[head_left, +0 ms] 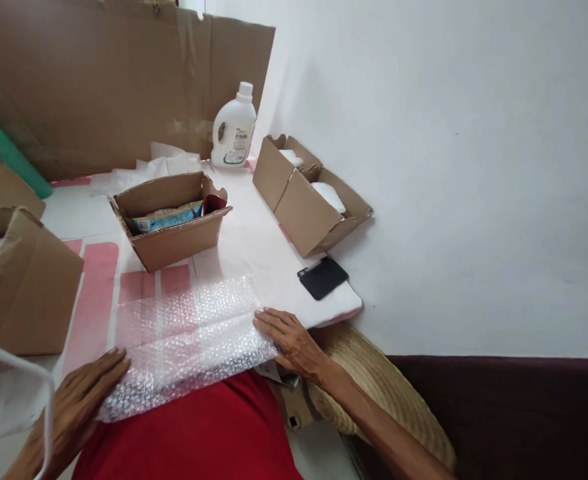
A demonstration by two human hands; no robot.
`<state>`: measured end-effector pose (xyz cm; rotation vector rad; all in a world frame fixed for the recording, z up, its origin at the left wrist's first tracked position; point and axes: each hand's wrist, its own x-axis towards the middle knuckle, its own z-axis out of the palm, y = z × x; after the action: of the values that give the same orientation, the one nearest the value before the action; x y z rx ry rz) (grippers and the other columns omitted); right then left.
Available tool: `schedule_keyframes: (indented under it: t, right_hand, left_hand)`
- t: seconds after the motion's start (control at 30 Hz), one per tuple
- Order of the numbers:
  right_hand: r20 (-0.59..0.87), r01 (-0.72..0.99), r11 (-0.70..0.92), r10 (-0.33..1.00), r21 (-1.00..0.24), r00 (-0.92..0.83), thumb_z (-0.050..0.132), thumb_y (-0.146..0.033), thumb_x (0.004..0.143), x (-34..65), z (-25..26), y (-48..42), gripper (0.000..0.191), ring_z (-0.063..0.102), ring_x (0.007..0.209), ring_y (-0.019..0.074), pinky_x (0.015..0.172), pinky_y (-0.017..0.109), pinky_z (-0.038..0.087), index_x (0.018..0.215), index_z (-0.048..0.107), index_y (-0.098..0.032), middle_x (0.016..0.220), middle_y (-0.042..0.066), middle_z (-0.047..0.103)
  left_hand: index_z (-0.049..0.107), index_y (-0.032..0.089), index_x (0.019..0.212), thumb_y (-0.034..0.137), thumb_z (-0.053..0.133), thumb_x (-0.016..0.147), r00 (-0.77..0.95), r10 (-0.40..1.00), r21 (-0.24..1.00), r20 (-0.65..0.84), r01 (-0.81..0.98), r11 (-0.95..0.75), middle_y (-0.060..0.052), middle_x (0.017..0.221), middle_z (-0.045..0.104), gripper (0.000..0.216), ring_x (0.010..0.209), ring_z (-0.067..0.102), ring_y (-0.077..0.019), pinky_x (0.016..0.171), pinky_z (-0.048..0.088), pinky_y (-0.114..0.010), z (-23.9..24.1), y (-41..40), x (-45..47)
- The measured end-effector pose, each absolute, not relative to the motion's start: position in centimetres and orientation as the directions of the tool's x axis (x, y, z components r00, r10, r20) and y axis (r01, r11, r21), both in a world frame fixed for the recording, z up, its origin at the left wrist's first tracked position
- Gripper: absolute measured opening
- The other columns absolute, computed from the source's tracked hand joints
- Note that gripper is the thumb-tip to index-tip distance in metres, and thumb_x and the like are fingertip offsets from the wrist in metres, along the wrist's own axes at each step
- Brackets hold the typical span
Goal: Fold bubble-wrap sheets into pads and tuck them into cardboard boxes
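Bubble wrap (189,340) overhangs near tabletop (254,247) edge | clear, crinkled, folded | left hand (81,397), right hand (289,340) spread flat on ends

No legible text. Bottle (233,131) label printed but too small to read; packet (168,217) in box (174,230) likewise blurred.

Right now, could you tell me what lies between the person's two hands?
In the head view, the bubble wrap spans the stretch between the left hand and the right hand; both hands rest flat on its ends.
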<state>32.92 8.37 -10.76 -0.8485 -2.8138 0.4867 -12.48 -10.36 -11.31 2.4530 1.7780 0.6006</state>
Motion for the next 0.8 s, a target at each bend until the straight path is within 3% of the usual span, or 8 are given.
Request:
schedule_keyframes:
  t: [0.13, 0.23, 0.33, 0.43, 0.53, 0.67, 0.8]
  right_hand:
    - [0.177, 0.493, 0.73, 0.627, -0.474, -0.758, 0.054, -0.017, 0.091, 33.0, -11.5, 8.2, 0.05, 0.05, 0.137, 0.0281, 0.11, 0.048, 0.043, 0.14, 0.062, -0.023, 0.144, 0.009, 0.062]
    - [0.291, 0.459, 0.611, 0.751, -0.645, -0.592, 0.051, -0.02, 0.097, 32.3, -12.0, 8.0, 0.032, 0.061, 0.122, 0.027, 0.102, 0.048, 0.049, 0.117, 0.074, -0.025, 0.123, 0.008, 0.074]
    - [0.28, 0.49, 0.45, 0.881, -0.746, -0.382, 0.058, -0.034, 0.098, 30.8, -12.2, 7.6, 0.021, 0.065, 0.105, 0.0275, 0.095, 0.047, 0.051, 0.097, 0.077, -0.025, 0.101, 0.008, 0.077]
    - [0.27, 0.587, 0.331, 0.943, -0.738, -0.193, 0.057, -0.045, 0.099, 28.7, -12.3, 7.2, 0.03, 0.062, 0.091, 0.0264, 0.088, 0.044, 0.047, 0.086, 0.073, -0.023, 0.086, 0.008, 0.072]
    - [0.312, 0.675, 0.287, 0.946, -0.679, -0.089, 0.05, -0.047, 0.102, 26.8, -12.6, 7.2, 0.036, 0.058, 0.088, 0.025, 0.084, 0.04, 0.042, 0.086, 0.069, -0.021, 0.085, 0.007, 0.069]
    - [0.316, 0.786, 0.251, 0.946, -0.565, -0.075, 0.046, -0.047, 0.104, 25.6, -12.8, 8.0, 0.04, 0.055, 0.087, 0.0241, 0.082, 0.036, 0.036, 0.078, 0.062, -0.022, 0.082, 0.006, 0.067]
    - [0.264, 0.836, 0.192, 0.963, -0.515, -0.059, 0.052, -0.051, 0.102, 25.3, -12.6, 9.2, 0.041, 0.054, 0.083, 0.0237, 0.077, 0.034, 0.032, 0.074, 0.059, -0.022, 0.079, 0.005, 0.068]
  left_hand:
    - [0.065, 0.035, 0.129, 0.021, 0.051, 0.086, 0.132, 0.947, 0.425, 0.293, 0.869, -0.252, -0.003, 0.132, 0.07, 0.048, 0.121, 0.066, -0.0245, 0.105, 0.05, -0.039, -11.4, -9.6, -12.6]
    - [0.07, 0.033, 0.117, 0.031, 0.056, 0.09, 0.015, 0.961, 0.533, 0.277, 0.83, -0.166, -0.002, 0.12, 0.075, 0.031, 0.111, 0.07, -0.0231, 0.102, 0.052, -0.037, -11.0, -9.1, -12.0]
    - [0.071, 0.033, 0.111, 0.043, 0.056, 0.091, -0.178, 0.96, 0.619, 0.214, 0.786, 0.008, -0.001, 0.113, 0.076, 0.027, 0.106, 0.071, -0.0238, 0.102, 0.052, -0.037, -9.9, -8.9, -10.6]
    - [0.073, 0.03, 0.095, 0.056, 0.056, 0.087, -0.341, 0.925, 0.653, 0.169, 0.742, 0.153, -0.002, 0.097, 0.076, 0.032, 0.091, 0.071, -0.0239, 0.09, 0.055, -0.035, -9.0, -8.4, -9.0]
    - [0.07, 0.027, 0.083, 0.064, 0.056, 0.083, -0.486, 0.863, 0.663, 0.136, 0.692, 0.286, -0.003, 0.085, 0.073, 0.04, 0.08, 0.068, -0.0235, 0.078, 0.053, -0.033, -8.7, -7.4, -7.9]
    - [0.071, 0.026, 0.095, 0.064, 0.054, 0.083, -0.586, 0.807, 0.683, 0.076, 0.62, 0.386, -0.005, 0.091, 0.074, 0.043, 0.085, 0.067, -0.0251, 0.085, 0.052, -0.036, -8.5, -5.8, -7.1]
    - [0.069, 0.026, 0.092, 0.06, 0.055, 0.081, -0.603, 0.794, 0.672, 0.075, 0.619, 0.407, -0.005, 0.087, 0.073, 0.039, 0.083, 0.067, -0.0254, 0.084, 0.052, -0.037, -8.3, -5.2, -6.6]
